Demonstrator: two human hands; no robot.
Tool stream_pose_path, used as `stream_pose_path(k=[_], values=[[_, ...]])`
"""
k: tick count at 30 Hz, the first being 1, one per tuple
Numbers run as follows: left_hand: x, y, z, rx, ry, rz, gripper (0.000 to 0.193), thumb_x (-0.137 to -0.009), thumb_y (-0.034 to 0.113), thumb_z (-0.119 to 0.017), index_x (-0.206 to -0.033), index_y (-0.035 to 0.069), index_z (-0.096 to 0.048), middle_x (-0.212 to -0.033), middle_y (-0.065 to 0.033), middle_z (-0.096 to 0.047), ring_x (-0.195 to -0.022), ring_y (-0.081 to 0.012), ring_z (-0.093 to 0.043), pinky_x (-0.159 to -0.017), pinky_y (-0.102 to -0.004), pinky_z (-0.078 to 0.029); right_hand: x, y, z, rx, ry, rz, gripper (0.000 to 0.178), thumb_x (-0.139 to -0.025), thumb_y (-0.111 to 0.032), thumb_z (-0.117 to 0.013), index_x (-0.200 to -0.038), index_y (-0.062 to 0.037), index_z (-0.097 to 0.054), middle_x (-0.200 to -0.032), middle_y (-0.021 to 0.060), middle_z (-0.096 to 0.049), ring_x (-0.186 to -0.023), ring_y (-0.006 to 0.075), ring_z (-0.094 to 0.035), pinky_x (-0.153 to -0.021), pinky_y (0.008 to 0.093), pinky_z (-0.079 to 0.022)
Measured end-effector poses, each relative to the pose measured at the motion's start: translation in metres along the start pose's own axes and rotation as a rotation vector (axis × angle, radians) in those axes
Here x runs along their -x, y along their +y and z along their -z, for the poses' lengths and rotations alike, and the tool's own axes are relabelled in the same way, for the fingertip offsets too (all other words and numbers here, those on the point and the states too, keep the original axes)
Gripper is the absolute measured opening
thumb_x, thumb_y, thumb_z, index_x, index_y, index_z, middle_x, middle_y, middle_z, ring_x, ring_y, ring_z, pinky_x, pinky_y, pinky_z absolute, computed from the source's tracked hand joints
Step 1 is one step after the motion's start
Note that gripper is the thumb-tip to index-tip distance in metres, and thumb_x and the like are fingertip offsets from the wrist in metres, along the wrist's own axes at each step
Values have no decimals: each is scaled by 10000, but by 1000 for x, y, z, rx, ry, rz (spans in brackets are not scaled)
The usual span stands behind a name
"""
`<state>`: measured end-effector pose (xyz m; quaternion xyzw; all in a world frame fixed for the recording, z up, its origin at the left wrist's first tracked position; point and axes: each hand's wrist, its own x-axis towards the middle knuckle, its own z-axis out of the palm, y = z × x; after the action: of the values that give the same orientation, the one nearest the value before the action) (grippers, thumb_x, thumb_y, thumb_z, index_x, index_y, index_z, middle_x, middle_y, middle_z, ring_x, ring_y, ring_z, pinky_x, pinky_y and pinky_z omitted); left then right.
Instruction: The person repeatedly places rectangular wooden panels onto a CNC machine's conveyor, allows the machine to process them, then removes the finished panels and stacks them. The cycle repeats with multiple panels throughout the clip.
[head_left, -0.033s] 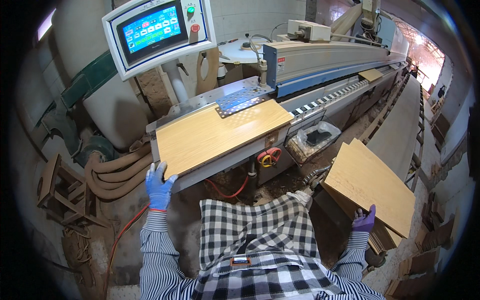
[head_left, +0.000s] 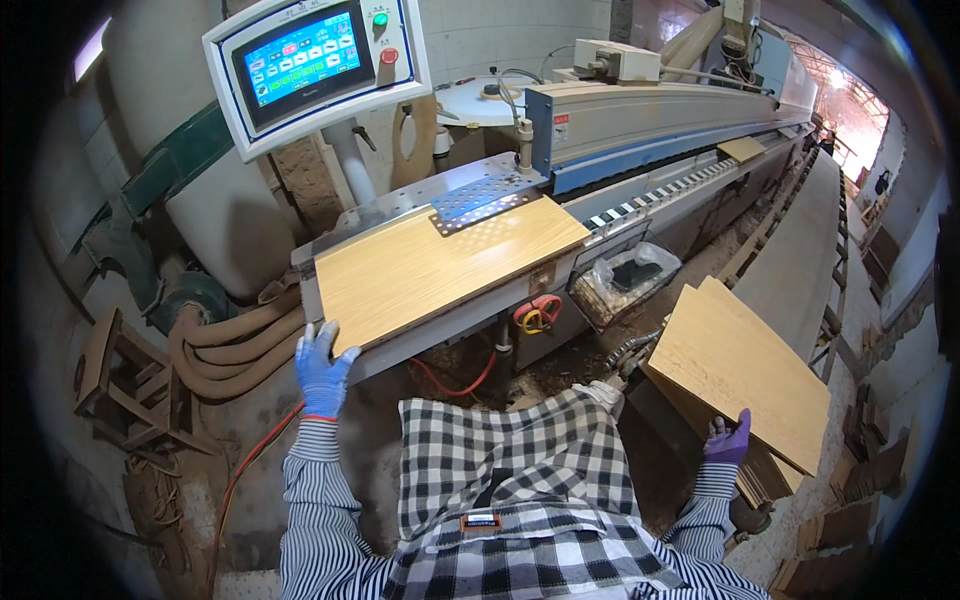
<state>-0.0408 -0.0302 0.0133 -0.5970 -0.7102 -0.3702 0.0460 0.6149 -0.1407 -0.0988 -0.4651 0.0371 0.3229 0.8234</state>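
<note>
A light wood-grain panel lies flat on the bed of a long machine. My left hand, in a blue and white glove, touches the panel's near left corner with its fingers spread. At the right, my right hand wears a purple glove. Its thumb lies along the near edge of the top wood board of a stack, and its curled fingers are at the underside, partly hidden. A perforated blue plate overlaps the far side of the panel on the machine.
A control screen with green and red buttons stands at the far left. The machine's pressure beam runs to the far right. A wire basket hangs at its front beside red scissors-like handles. A wooden stool and hoses are at left.
The panel on the machine has shifted slightly to the right, and my left hand has moved along with its corner. My right hand and the stack look the same.
</note>
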Motion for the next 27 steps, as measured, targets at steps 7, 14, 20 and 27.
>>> stream_pose_path(k=[7, 14, 20, 27], values=[[-14, 46, -48, -19, 11, -139, 504, -767, 306, -725, -1185, 51, -605, -1266, -172, -559, -1243, -390, -424, -1071, -466, -289, 0, -1, 8, -4, -40, -16, 321, -838, -405, -686, -987, -151, -558, -867, 36, -616, -635, 181, -586, -627, 333, -508], [0, 85, -57, -86, 100, -439, 389, -823, 205, -636, -1190, 91, -576, -1265, -134, -549, -1263, -374, -405, -1062, -475, -287, 0, -17, 5, -56, 165, -98, 363, -820, -441, -685, -995, -144, -570, -893, 25, -619, -669, 185, -579, -701, 329, -504], [63, 11, -30, -76, 203, -346, 147, -782, 203, -672, -754, 103, -567, -923, -65, -610, -1034, -320, -547, -853, -435, -420, 31, -36, 32, 71, -82, -163, 359, -811, -487, -656, -950, -163, -588, -817, 19, -626, -624, 195, -565, -574, 335, -498], [183, -126, -25, -498, -119, 243, 206, -765, 199, -694, -945, 122, -629, -1063, -109, -638, -1063, -343, -554, -891, -431, -432, 2, -56, 66, 138, 11, 81, 379, -821, -391, -693, -1064, -136, -555, -946, 33, -544, -694, 147, -504, -578, 267, -494]])
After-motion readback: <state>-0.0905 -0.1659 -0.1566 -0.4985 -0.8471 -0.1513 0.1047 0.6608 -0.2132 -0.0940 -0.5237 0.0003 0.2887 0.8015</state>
